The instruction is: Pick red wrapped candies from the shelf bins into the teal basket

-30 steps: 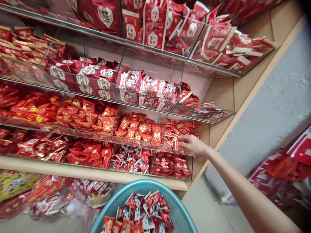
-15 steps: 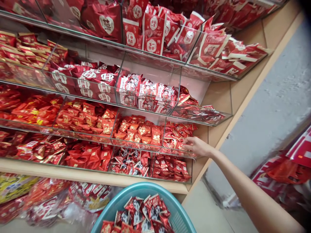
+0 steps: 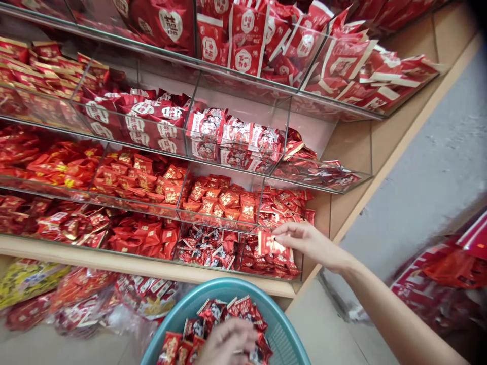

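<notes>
My right hand point(image 3: 304, 243) pinches a red candy packet point(image 3: 272, 245) by its edge, in front of the lowest compartments at the right end of the shelf. Just behind it is a compartment of similar red packets point(image 3: 281, 205). Low in the picture my left hand point(image 3: 230, 340) is over the teal basket point(image 3: 279, 317), blurred, its fingers loosely bent and apart, with nothing visible in them. Red and dark candy packets point(image 3: 211, 312) lie inside the basket, partly covered by that hand.
Clear-fronted compartments point(image 3: 228, 139) of red-wrapped sweets rise in tiers on a wooden shelf point(image 3: 243, 280). Large plastic bags point(image 3: 32, 281) of sweets lie on the floor under it. At right are a grey wall point(image 3: 411, 167) and more red bags point(image 3: 429, 284).
My right hand has come down and out of the upper right compartment with a candy packet. My left hand has entered the picture over the basket. The view has shifted slightly.
</notes>
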The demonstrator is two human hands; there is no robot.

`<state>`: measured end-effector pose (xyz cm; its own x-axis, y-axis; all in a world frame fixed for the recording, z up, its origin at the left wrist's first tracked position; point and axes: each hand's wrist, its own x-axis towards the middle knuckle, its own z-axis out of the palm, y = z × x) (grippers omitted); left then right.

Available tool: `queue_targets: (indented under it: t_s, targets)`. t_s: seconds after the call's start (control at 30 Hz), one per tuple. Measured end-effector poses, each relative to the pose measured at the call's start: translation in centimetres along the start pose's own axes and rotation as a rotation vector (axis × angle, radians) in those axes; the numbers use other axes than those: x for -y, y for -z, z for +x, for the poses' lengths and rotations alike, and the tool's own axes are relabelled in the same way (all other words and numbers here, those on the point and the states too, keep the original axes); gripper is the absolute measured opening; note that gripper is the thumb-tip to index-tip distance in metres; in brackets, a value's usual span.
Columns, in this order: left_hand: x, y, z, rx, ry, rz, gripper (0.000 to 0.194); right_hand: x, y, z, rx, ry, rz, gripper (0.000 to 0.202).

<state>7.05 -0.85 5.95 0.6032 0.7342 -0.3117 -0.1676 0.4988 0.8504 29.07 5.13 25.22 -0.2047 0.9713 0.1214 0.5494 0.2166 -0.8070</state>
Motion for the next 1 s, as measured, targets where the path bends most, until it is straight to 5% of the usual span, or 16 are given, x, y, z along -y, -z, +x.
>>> queue_targets:
  t_s: [0.1, 0.2, 0.37, 0.5, 0.67, 0.8, 0.9, 1.0]
  targets:
    - [-3.1, 0.1, 0.1, -0.05, -0.209, -0.201, 0.041, -0.2, -3.4, -0.9, 0.103, -0.021, 0.094, 0.033]
    - [-4.9, -0.9, -0.2, -0.03, -0.266, -0.44, 0.044, -0.8, -7.2, -1.5, 0.01, -0.097, 0.307, 0.031]
    - [-4.7, -2.3, 0.0, -0.139, -0.38, -0.699, 0.044, -2.1, -13.2, -3.0, -0.069, -0.198, 0.555, 0.034]
    - [-4.0, -1.9, -0.1, -0.188, -0.256, -0.802, 0.039, -3.0, -14.9, -3.7, -0.041, -0.098, 0.314, 0.029]
    - [-3.1, -0.7, 0.0, -0.369, -0.049, -0.746, 0.032, -3.2, -9.9, -1.4, -0.365, 0.135, -0.096, 0.024]
    - [-2.6, -0.6, -0.3, -0.276, 0.047, -0.706, 0.034, -3.3, -2.7, 2.5, -0.52, 0.296, -0.539, 0.023]
    - [-3.0, -0.5, -1.0, -0.122, 0.026, -0.666, 0.039, -3.6, 1.2, 5.2, -0.357, 0.374, -0.952, 0.032]
    - [-3.9, 0.0, -1.7, -0.052, -0.05, -0.642, 0.044, -3.9, 2.6, 7.1, -0.129, 0.302, -1.182, 0.044]
